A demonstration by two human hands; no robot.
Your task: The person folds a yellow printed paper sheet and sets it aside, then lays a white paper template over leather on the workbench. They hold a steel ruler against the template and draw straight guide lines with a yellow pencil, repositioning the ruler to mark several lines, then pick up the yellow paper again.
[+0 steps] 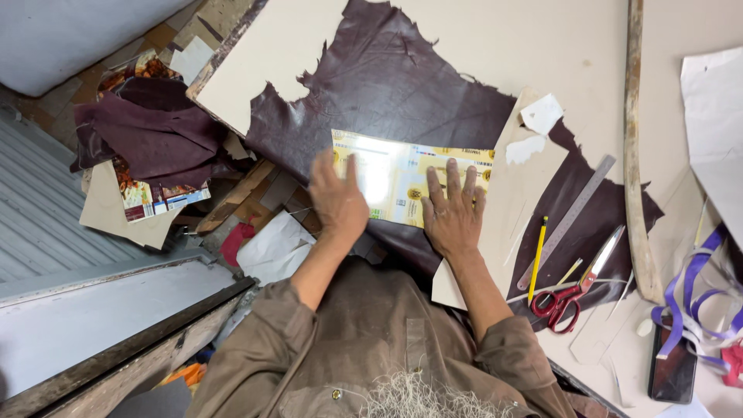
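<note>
A large dark maroon leather hide [387, 85] lies spread on the pale table [526, 39]. On it rests a glossy yellow and white printed card [395, 174] used as a flat pattern. My left hand [337, 198] presses flat on the card's left end, fingers spread. My right hand [452, 210] lies flat on the card's right part, fingers apart. Neither hand grips anything.
To the right lie a yellow pencil [537, 257], a metal ruler [569, 220], red-handled scissors [573, 288], a beige card sheet [526, 186], a long wooden stick [636, 155], purple ribbon [689, 302] and a dark phone [672, 364]. Leather scraps [151, 131] and papers pile on the floor at left.
</note>
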